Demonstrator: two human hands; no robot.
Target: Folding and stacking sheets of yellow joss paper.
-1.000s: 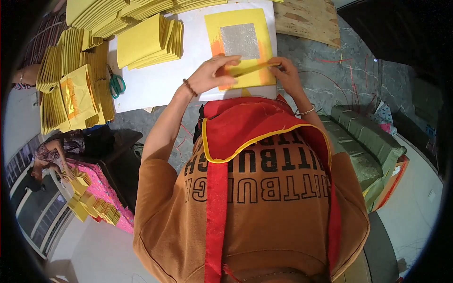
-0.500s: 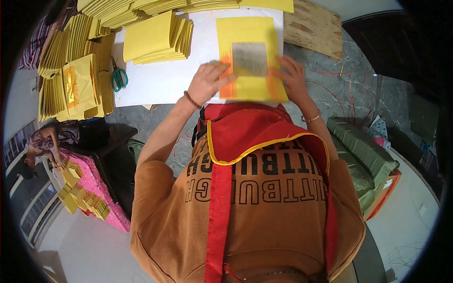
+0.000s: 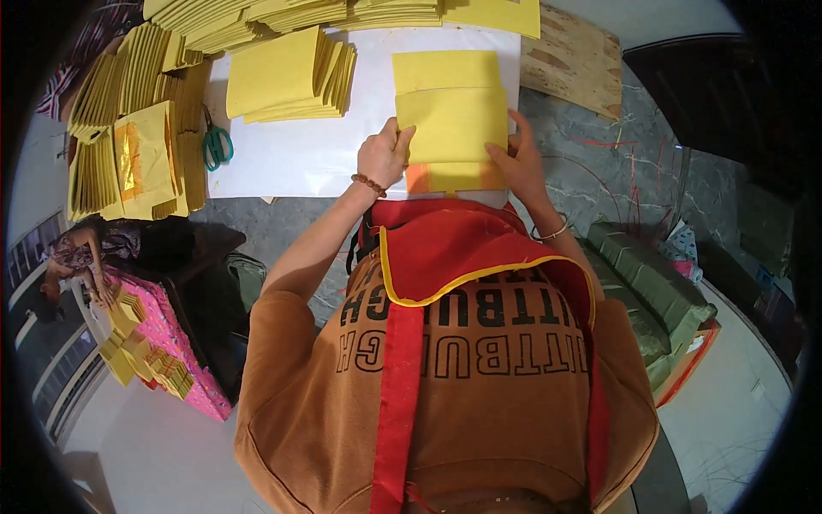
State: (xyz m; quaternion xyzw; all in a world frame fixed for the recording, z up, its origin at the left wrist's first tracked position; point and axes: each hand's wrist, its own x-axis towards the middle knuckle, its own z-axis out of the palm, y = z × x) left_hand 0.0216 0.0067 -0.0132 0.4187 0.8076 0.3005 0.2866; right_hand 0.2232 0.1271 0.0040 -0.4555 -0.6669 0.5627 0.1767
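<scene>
A yellow paper sheet (image 3: pixel 454 124), folded over on itself, lies at the near edge of the white-covered table. An orange-streaked strip shows along its near side. My left hand (image 3: pixel 385 157) is closed on the sheet's left edge, thumb lying on top. At the right edge my right hand (image 3: pixel 519 161) pinches the paper, thumb on top and fingers round the side. The inner face of the fold is hidden. To the left lies a stack of folded yellow papers (image 3: pixel 272 75).
More yellow paper bundles (image 3: pixel 141 68) line the table's far and left sides. Green-handled scissors (image 3: pixel 217 147) lie beside them. A plywood board (image 3: pixel 569 60) is at far right; a green padded seat (image 3: pixel 646 287) stands nearer. At left another person (image 3: pixel 94 248) handles yellow papers on a pink cloth (image 3: pixel 193 364).
The sheet was spread with its grey square and orange sides showing; now a yellow fold covers the square. My hands have gone from lying on the sheet to gripping its edges.
</scene>
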